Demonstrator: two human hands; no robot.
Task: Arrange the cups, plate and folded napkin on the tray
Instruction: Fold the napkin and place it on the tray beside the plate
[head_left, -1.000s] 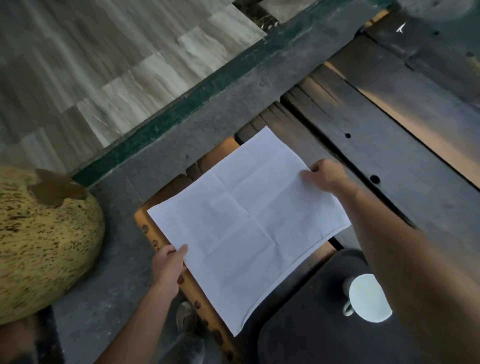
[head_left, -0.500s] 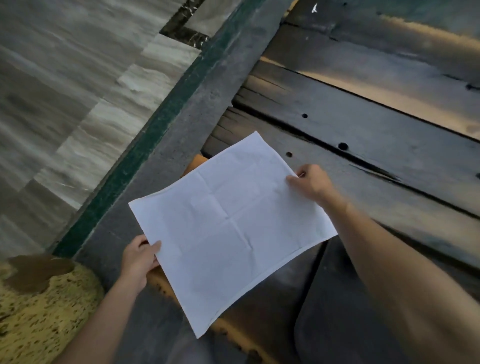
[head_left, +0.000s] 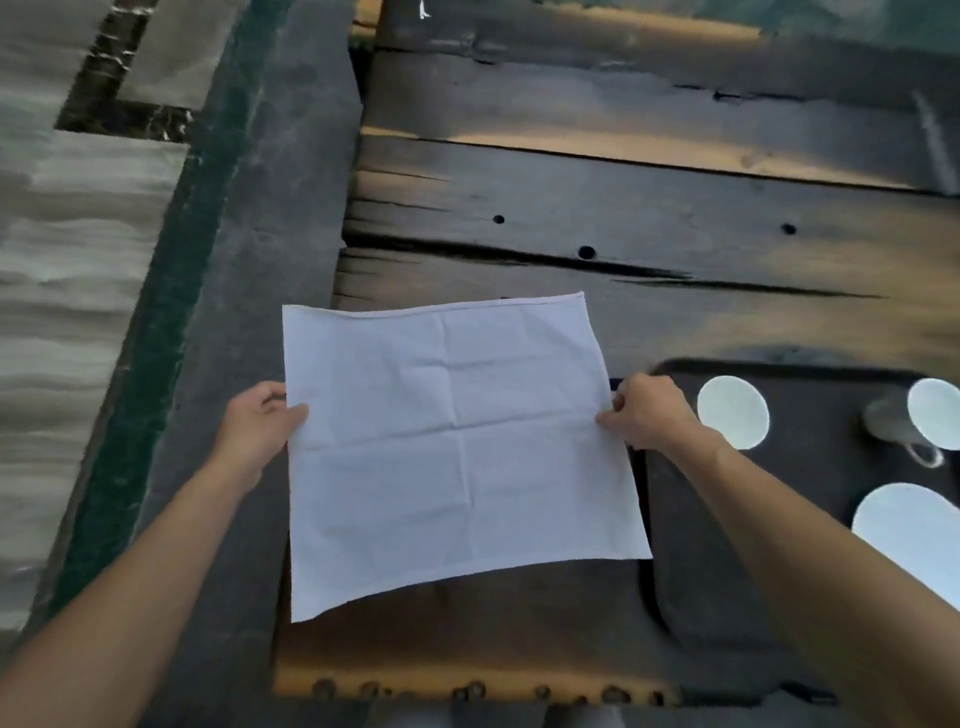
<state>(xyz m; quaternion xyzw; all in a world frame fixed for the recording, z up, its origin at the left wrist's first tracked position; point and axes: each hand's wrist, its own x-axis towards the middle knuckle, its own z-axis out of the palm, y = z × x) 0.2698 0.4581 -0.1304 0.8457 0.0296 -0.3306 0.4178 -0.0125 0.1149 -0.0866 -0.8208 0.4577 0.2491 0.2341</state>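
A dark, worn plank counter (head_left: 649, 208) fills most of the view, with pale floor tiles (head_left: 78, 260) beyond a grey ledge (head_left: 270, 218) to its left. On the counter's right near part sits a black tray (head_left: 815, 405), partly crossed by the right forearm. Left of it a white napkin (head_left: 457, 447) is spread fully open, with fold creases crossing its middle. Its far edge lies over the planks and its right side overlaps the tray's left rim. Whether it rests flat or is held just above the wood cannot be told. On the tray a white plate (head_left: 904, 525) lies at the near right, cut off by the frame edge. A white cup (head_left: 732, 411) stands just beside the right hand, and a second cup (head_left: 930, 421) with its handle toward the viewer sits at the far right. The left hand (head_left: 260, 421) has its grip pinched on the napkin's left edge, thumb on top. The right hand (head_left: 644, 410) grips the right edge with curled fingers.
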